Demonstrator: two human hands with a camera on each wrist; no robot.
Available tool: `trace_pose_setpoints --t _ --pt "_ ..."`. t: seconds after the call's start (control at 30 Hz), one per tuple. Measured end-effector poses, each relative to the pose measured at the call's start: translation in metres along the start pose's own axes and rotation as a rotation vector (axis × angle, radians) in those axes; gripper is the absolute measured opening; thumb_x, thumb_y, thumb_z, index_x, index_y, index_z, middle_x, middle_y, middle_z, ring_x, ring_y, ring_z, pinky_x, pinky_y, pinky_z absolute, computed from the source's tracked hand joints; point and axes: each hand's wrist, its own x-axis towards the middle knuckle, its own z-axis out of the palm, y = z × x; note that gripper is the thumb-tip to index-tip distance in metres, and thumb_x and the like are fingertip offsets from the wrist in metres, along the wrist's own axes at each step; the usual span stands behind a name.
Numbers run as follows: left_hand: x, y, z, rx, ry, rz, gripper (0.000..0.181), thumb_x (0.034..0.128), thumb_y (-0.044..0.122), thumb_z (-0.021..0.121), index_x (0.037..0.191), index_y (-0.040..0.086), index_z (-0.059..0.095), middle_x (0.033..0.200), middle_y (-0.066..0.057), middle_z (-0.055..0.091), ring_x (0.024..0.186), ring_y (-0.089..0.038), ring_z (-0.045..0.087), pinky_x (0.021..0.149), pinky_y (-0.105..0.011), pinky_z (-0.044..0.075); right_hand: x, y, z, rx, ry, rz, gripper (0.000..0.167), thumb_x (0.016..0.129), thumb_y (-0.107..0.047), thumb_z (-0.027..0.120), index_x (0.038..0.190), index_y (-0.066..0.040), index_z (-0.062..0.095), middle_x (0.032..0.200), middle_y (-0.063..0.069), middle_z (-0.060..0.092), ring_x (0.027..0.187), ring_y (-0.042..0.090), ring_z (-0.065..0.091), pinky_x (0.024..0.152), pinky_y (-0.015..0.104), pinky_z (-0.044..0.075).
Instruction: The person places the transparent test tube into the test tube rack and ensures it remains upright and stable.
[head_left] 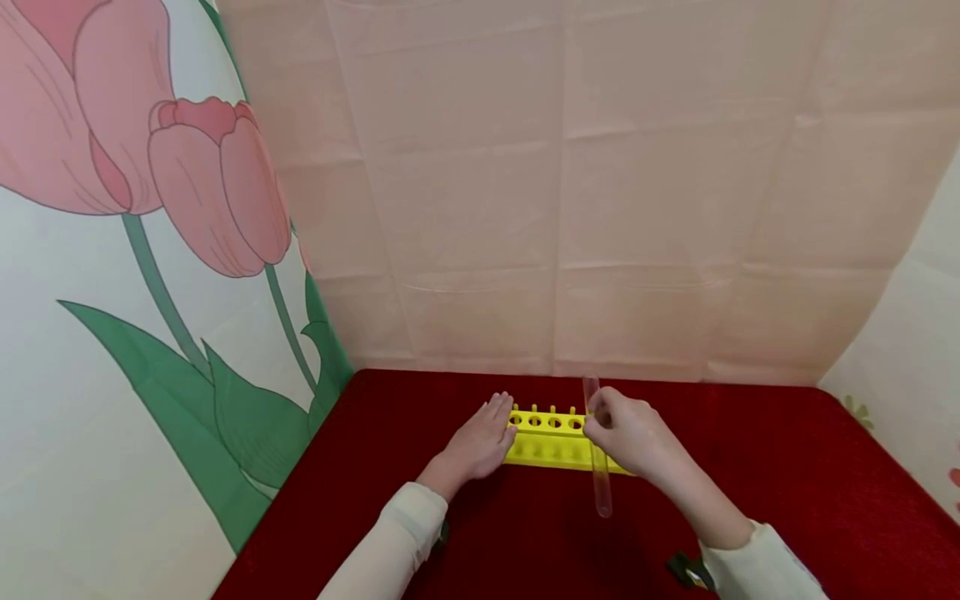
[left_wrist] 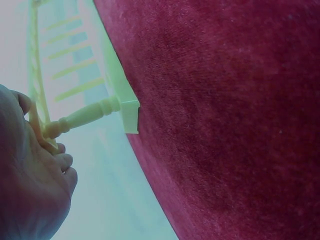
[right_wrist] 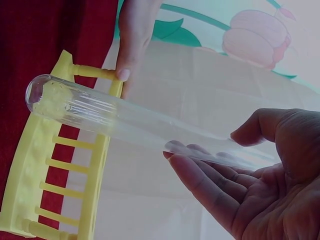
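**Holding clear test tube [head_left: 600,467] in front of yellow test-tube rack [head_left: 551,452]**

Pinching tube, slightly tilted, between thumb and fingers of right hand [head_left: 636,432]. Gripping rack's left end with left hand [head_left: 480,439]. Noting rack upright on red tablecloth [head_left: 315,508].

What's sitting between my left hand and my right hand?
In the head view, the yellow rack spans that stretch between your left hand and right hand; the clear tube in your right hand overlaps it.
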Motion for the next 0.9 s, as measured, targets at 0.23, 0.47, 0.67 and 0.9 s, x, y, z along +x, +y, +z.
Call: trace_pose_setpoints --t 0.23,0.47,0.67,0.9 --pt "0.0 0.0 0.001 0.003 0.005 0.003 0.062 0.112 0.04 0.023 0.163 0.006 0.015 0.17 -0.009 0.015 0.157 -0.021 0.009 0.126 -0.037 0.014 0.003 -0.001 0.0 0.006 0.006 -0.006 0.018 0.095 -0.016 0.062 0.109 -0.005 0.058 0.086 0.007 0.062 0.061 0.018 0.047 0.051 0.03 0.043" --pt "0.001 0.0 0.002 0.001 0.005 0.003 0.062 0.112 0.04 0.023 0.163 0.007 0.014 0.17 -0.01 0.015 0.157 -0.021 0.008 0.126 -0.037 0.014 0.005 -0.001 -0.001 -0.002 0.02 -0.029 0.016 0.095 -0.015 0.062 0.105 -0.004 0.058 0.088 0.007 0.063 0.063 0.019 0.049 0.053 0.031 0.044" --pt "0.002 0.0 0.004 0.003 0.008 0.002 0.062 0.112 0.04 0.023 0.163 0.007 0.015 0.169 -0.011 0.016 0.157 -0.02 0.008 0.126 -0.037 0.014 0.007 0.0 -0.002 0.006 0.026 -0.06 0.014 0.094 -0.014 0.062 0.104 -0.005 0.057 0.087 0.006 0.063 0.063 0.018 0.049 0.053 0.03 0.044" --pt "0.001 0.001 0.003 0.003 0.006 -0.008 0.062 0.1118 0.041 0.023 0.163 0.007 0.015 0.17 -0.007 0.014 0.157 -0.019 0.008 0.126 -0.037 0.014 0.012 -0.001 -0.002 0.019 0.045 -0.079 0.016 0.095 -0.014 0.064 0.106 -0.005 0.058 0.088 0.006 0.066 0.066 0.018 0.052 0.052 0.029 0.044"
